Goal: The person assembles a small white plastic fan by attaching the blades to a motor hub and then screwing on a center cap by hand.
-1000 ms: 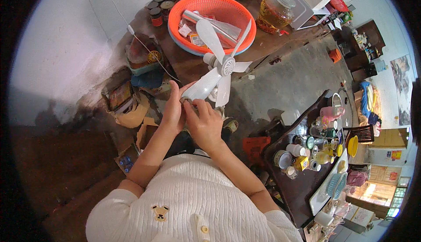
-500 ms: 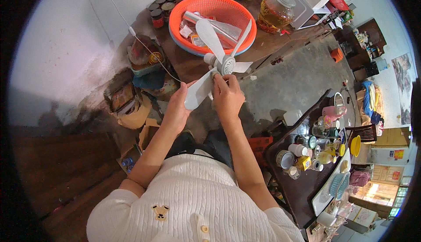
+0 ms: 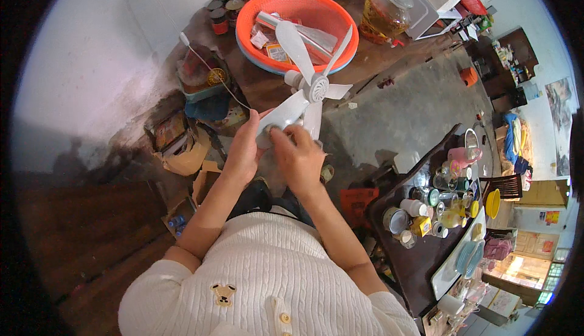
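A small white fan (image 3: 317, 89) with several blades and a round slotted hub is in front of me, slightly above my hands. My left hand (image 3: 243, 153) is closed on the outer end of its nearest blade (image 3: 285, 112). Against that same blade, my right hand (image 3: 299, 158) presses a small greyish wad (image 3: 268, 131), perhaps a cloth, mostly hidden by the fingers. Another blade hangs down just behind my right hand. A white cord (image 3: 214, 71) comes down from the wall side to near my left hand.
Beyond the fan, an orange plastic basket (image 3: 244, 16) with packets stands on a wooden table (image 3: 258, 95). A glass jar (image 3: 383, 16) of amber liquid is to its right. On the right, a dark table (image 3: 395, 275) carries many jars. Cardboard boxes (image 3: 185, 153) lie at left.
My right hand has slid the wad from near the hub down the blade toward my left hand. The fan shifted slightly right; my left hand keeps hold of the blade.
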Action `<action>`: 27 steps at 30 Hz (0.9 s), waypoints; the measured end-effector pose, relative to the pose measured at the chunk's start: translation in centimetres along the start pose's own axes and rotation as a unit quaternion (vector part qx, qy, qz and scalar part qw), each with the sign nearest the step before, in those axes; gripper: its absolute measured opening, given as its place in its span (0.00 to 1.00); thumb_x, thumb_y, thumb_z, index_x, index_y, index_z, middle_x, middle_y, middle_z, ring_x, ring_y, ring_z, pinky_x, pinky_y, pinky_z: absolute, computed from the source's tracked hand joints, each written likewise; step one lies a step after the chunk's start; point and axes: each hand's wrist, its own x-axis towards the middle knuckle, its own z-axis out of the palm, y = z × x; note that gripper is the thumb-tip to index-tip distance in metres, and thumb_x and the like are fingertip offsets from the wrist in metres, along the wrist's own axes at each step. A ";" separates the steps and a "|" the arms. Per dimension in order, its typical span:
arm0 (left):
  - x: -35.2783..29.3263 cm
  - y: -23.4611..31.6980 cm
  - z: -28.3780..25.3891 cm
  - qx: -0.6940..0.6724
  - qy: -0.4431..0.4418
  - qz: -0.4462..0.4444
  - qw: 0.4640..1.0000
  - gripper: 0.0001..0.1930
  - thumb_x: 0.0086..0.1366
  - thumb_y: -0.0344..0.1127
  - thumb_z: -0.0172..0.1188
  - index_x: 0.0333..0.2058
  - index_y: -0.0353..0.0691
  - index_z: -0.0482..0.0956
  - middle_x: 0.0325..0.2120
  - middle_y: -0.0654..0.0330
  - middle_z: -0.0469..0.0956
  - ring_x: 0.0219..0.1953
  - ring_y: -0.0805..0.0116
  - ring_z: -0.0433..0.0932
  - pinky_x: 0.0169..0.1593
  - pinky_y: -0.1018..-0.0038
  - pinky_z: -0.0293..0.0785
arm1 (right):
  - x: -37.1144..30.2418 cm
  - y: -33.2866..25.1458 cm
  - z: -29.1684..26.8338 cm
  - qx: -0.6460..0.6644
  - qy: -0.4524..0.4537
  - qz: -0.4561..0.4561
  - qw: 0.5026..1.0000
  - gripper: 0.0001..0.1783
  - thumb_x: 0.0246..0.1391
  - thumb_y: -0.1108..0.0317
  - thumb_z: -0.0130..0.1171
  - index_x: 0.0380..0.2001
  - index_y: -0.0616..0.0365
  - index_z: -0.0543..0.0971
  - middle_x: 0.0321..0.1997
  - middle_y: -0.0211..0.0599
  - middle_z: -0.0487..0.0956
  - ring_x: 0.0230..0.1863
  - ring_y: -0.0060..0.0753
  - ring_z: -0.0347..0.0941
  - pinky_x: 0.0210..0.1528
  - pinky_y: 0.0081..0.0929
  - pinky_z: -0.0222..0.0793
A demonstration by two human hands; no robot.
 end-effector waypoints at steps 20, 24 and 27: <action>0.1 -0.3 -0.1 0.005 -0.017 -0.004 1.000 0.32 0.77 0.60 0.43 0.62 0.39 0.72 0.56 0.58 0.76 0.56 0.68 0.75 0.60 0.64 0.70 | -1.5 -1.2 0.6 0.051 -0.022 0.019 0.998 0.16 0.49 0.72 0.68 0.43 0.48 0.84 0.38 0.33 0.78 0.34 0.38 0.80 0.32 0.35 0.77; 0.2 -0.5 -0.2 0.018 -0.012 0.008 1.000 0.32 0.77 0.60 0.42 0.63 0.38 0.72 0.57 0.58 0.76 0.58 0.68 0.74 0.61 0.63 0.70 | -1.1 -0.3 0.6 0.041 -0.019 0.002 0.999 0.16 0.48 0.71 0.65 0.43 0.46 0.83 0.38 0.32 0.77 0.35 0.39 0.79 0.30 0.35 0.76; 0.5 -1.0 -0.6 -0.007 -0.014 0.005 1.000 0.31 0.78 0.58 0.41 0.63 0.38 0.72 0.57 0.59 0.76 0.59 0.69 0.73 0.64 0.65 0.67 | 1.1 1.6 0.5 0.003 -0.001 0.015 1.000 0.09 0.53 0.68 0.63 0.39 0.46 0.83 0.36 0.33 0.78 0.33 0.42 0.80 0.29 0.38 0.76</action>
